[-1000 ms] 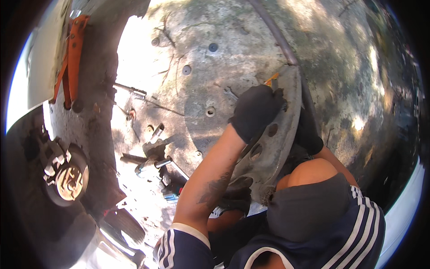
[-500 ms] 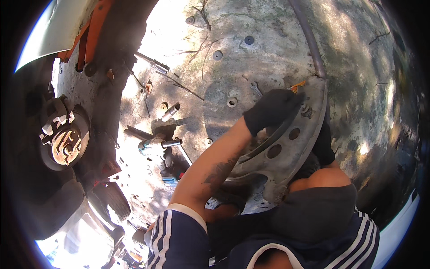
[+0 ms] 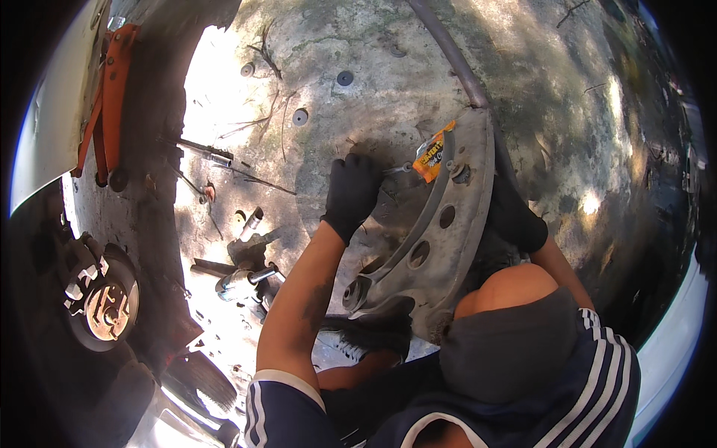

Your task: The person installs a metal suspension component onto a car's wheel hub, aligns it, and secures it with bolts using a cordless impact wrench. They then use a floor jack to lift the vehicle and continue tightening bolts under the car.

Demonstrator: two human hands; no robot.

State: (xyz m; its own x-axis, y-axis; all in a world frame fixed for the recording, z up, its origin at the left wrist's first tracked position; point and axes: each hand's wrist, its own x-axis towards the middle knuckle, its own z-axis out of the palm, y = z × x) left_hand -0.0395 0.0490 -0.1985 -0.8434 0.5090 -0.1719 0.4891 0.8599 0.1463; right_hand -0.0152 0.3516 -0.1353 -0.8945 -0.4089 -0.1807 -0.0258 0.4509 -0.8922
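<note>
"Where was the suspension arm?"
"Beside the knee, between the left hand and right hand. I had the left's fingers clenched round a wrench; the right's, hidden, I couldn't tell."
"Best handling?"
"I judged: suspension arm steady, wrench gripped firmly."

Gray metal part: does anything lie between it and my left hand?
Yes: a wrench sticks out beside your left hand, and an orange packet sits at the left edge of the gray metal part.
</note>
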